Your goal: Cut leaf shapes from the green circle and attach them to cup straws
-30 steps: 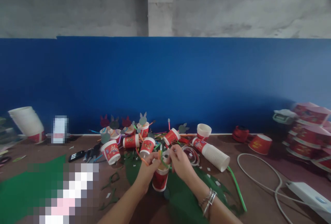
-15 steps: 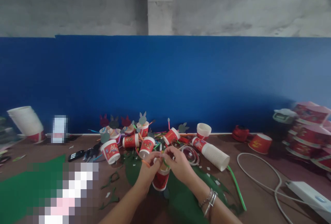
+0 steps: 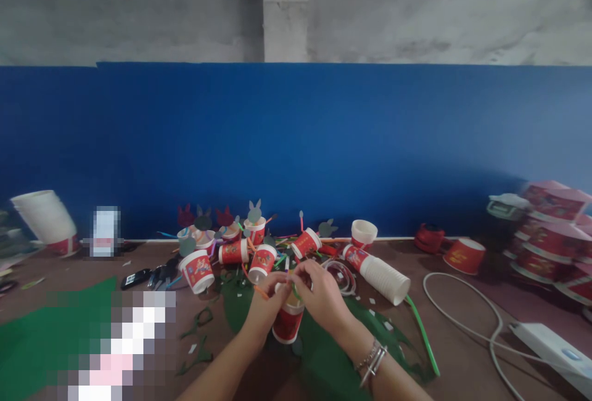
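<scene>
An upright red paper cup (image 3: 287, 322) stands on dark green felt (image 3: 324, 351) near the table's front. My left hand (image 3: 264, 299) is wrapped round its rim from the left, with an orange straw poking out beside the thumb. My right hand (image 3: 321, 293), bracelets at the wrist, pinches a small green piece over the cup's mouth. The fingertips of both hands nearly meet above the rim. What sits inside the cup is hidden.
Behind lies a heap of red cups with straws and felt rabbit shapes (image 3: 240, 243). A fallen stack of white cups (image 3: 382, 276) and a green tube (image 3: 423, 333) are to the right, then a white cable (image 3: 467, 308) and power strip (image 3: 550, 348). Green sheet (image 3: 41, 333) at left.
My right hand has come in from the right over the cup's mouth and closed toward the left hand. The cup and my left hand stayed in place.
</scene>
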Demonstrator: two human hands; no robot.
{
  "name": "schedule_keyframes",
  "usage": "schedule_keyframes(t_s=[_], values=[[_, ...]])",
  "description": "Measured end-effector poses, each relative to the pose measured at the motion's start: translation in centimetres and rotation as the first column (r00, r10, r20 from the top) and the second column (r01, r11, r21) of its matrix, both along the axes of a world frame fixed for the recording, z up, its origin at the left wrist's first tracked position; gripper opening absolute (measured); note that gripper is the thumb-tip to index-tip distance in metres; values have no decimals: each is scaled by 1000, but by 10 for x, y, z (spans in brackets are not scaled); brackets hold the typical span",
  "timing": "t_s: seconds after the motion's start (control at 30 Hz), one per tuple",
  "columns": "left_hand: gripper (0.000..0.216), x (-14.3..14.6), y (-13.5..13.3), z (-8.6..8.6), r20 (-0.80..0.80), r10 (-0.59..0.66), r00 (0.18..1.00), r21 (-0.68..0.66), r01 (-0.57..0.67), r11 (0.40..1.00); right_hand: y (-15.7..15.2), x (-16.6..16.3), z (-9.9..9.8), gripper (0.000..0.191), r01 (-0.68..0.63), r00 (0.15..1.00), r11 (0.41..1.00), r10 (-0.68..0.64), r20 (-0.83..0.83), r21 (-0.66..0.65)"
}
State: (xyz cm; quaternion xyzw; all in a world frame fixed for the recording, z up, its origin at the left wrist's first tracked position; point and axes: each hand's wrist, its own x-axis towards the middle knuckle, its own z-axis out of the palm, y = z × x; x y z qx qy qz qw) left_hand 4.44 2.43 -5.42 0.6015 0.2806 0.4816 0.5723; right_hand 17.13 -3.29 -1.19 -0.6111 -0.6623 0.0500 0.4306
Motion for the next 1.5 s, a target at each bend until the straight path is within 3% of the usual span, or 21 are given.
schedule_keyframes(t_s=[0.27,0.4,0.6,1.03,1.33,1.5], values=[[19,-1,2,-2,8,-4,1000,10,4,1000,-1,-5,-3,9,97,994,995,-97,-49,-15],[15,-1,4,-2,-13,35,999,58,-34,998,3,-3,-4,44,115,972,991,-126,-199,-69],[16,-1,2,-2,-18,29,999,102,-27,994,5,-2,1,13,-8,952,995,-23,-307,-98],[19,-1,-2,3,17,-26,1000,47,25,999,5,1,4,11,-69,944,993,35,-328,-94],[16,-4,-6,10,107,-111,988,-72,119,990,6,11,4,22,-291,824,955,217,-524,-63],[15,-6,-9,13,149,-145,978,-139,166,976,5,15,6,24,-347,821,937,281,-498,-44]])
